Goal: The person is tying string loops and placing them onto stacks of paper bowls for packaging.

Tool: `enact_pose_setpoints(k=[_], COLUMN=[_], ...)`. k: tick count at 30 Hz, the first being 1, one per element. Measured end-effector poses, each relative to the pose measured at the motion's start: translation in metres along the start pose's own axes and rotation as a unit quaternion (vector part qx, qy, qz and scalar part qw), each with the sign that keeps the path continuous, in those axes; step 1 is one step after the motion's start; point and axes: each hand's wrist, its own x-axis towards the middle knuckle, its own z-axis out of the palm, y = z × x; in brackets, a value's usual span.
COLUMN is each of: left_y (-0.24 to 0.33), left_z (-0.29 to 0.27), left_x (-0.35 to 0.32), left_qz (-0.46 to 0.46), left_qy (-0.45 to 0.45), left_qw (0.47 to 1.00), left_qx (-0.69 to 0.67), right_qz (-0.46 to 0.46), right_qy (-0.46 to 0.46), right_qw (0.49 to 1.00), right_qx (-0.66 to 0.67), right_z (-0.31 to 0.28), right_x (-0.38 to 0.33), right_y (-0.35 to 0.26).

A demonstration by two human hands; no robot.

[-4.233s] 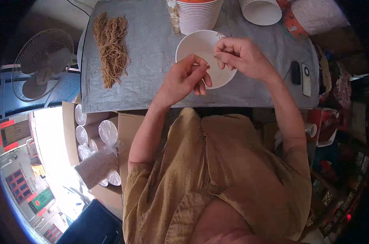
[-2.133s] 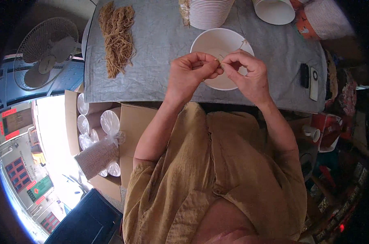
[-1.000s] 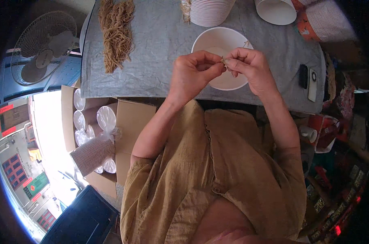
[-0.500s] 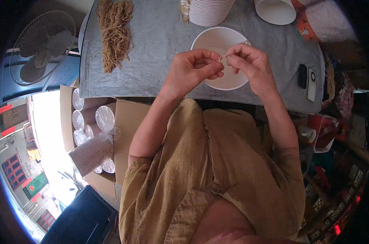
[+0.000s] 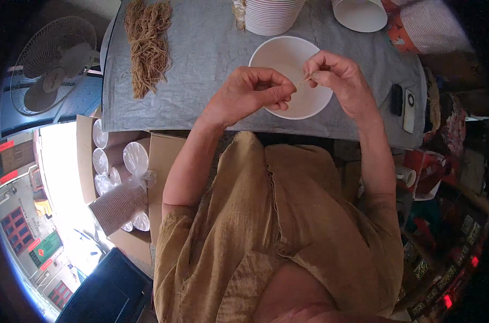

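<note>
My left hand [image 5: 250, 96] is closed in a pinch around one end of a thin pale strand [image 5: 303, 82]. At the other end, the strand is pinched by my right hand [image 5: 343, 82], so it spans the small gap between my fingertips. Both hands hover over a white round bowl [image 5: 276, 54], which looks like a paper tub. Its inside is partly hidden by my hands. A bundle of tangled brown strings [image 5: 148, 51] lies on the cloth-covered table [image 5: 204, 70], to the left of the bowl.
A stack of white tubs [image 5: 271, 16] stands behind the bowl, with a single tub [image 5: 360, 13] to its right. A dark object [image 5: 397, 99] and a white device [image 5: 410, 113] lie at the right edge. Wrapped cup stacks [image 5: 118, 207] fill a carton at lower left, below a fan [image 5: 53, 67].
My hands have drawn slightly apart, the right one moving right, and the strand now shows between them. The whole view has shifted a little.
</note>
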Motion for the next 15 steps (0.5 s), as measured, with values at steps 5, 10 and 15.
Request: enact_pose_setpoints(k=[5, 10, 15], left_y=[-0.003, -0.004, -0.01], left_z=[-0.001, 0.001, 0.004], left_x=[0.0, 0.0, 0.001], left_qz=[0.0, 0.008, 0.023], left_qy=[-0.015, 0.011, 0.026], left_qw=[1.0, 0.999, 0.997], left_qx=[0.002, -0.043, -0.067], right_qz=[0.0, -0.029, -0.069], right_qy=[0.009, 0.005, 0.062], right_qw=[1.0, 0.999, 0.99], right_qx=[0.019, -0.041, -0.102], right_z=[-0.001, -0.003, 0.007], right_x=[0.0, -0.001, -0.003], right_y=[-0.002, 0.004, 0.01])
